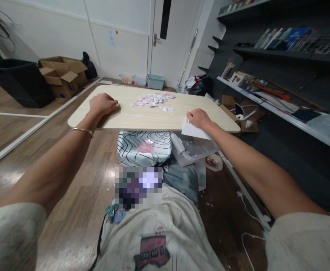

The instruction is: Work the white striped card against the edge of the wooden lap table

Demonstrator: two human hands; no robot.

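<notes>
My left hand (pixel 104 104) rests at the left part of the pale wooden table (pixel 91 116), its fingers curled together. Whatever may be in its fingertips is too small to make out. Across the table, my right hand (pixel 199 118) grips a white sheet of paper (pixel 194 131), which hangs over the near edge. Small notches show along the sheet's upper left side. Between the hands, farther back, lies a loose heap of small white and pink paper scraps (pixel 155 99).
Below the table edge are a patterned cushioned stool (pixel 144 148) and a clear plastic box (pixel 193 150). A black bin (pixel 18 82) and cardboard boxes (pixel 64 75) stand on the left. Dark shelves (pixel 280 56) line the right wall, with white cords (pixel 251 210) on the floor.
</notes>
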